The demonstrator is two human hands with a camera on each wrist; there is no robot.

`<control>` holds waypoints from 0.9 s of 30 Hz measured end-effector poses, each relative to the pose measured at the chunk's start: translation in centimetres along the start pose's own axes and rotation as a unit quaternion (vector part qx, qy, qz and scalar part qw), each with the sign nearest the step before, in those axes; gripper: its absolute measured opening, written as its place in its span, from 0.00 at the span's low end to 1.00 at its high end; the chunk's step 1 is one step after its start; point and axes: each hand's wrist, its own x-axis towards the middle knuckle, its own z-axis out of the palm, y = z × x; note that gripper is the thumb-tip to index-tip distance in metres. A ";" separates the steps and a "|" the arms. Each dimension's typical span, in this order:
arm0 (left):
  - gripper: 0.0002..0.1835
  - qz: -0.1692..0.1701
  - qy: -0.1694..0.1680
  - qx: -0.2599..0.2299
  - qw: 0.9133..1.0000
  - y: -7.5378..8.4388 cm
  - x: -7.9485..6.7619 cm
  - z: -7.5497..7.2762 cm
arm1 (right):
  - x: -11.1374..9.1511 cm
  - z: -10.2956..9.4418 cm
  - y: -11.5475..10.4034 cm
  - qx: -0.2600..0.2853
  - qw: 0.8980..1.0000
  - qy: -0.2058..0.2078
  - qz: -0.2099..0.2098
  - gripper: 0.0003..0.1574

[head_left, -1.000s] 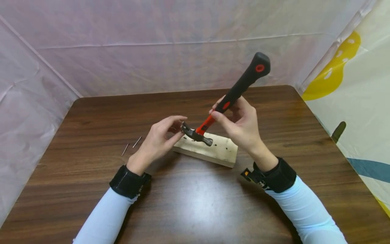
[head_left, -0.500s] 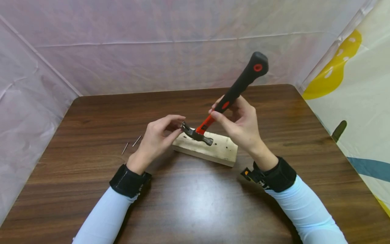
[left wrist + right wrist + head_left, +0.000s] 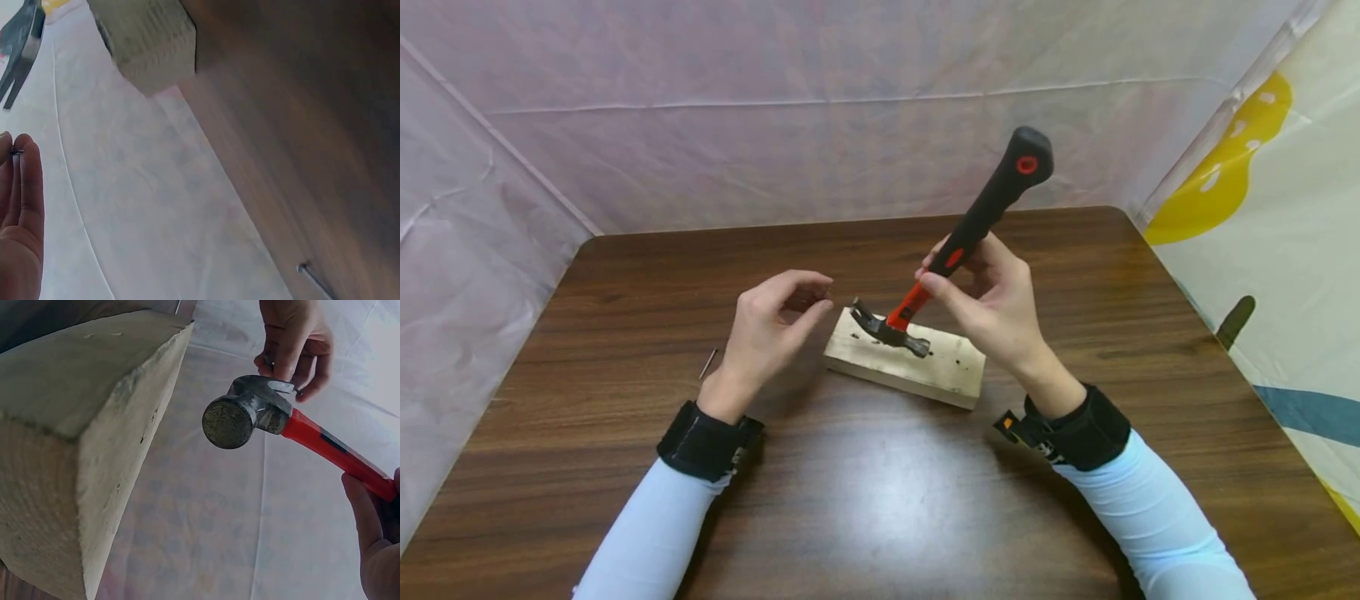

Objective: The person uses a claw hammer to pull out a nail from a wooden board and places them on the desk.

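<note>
My right hand grips a claw hammer where its red neck meets the black handle, handle end up. The dark hammer head hangs over a pale wooden block dotted with dark holes. Left of the block, my left hand is raised with thumb and fingertips together. A small dark nail shows between those fingertips in the left wrist view, most of it hidden by the fingers. The claw stands apart from the left fingertips.
A loose nail lies on the brown wooden table, left of my left wrist. Pale cloth hangs behind the table, and a patterned sheet hangs along the right side.
My left hand has drawn back to the left from the hammer's claw. It now covers the spot where a second nail lay. The hammer has shifted only slightly; the block is where it was.
</note>
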 end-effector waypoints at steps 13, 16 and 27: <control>0.14 -0.105 -0.028 0.121 0.987 -2.0 -0.5 -1.6 | 0.2 -0.3 0.3 -0.013 1.000 0.002 -0.008 0.18; 0.13 -0.133 -0.047 0.143 0.980 -2.4 -0.8 -1.8 | 0.2 -0.4 0.4 -0.013 1.000 0.003 -0.009 0.18; 0.07 -0.286 -0.097 0.210 0.930 -3.1 -1.3 -2.8 | 0.2 -0.4 0.4 -0.020 1.000 0.000 -0.016 0.18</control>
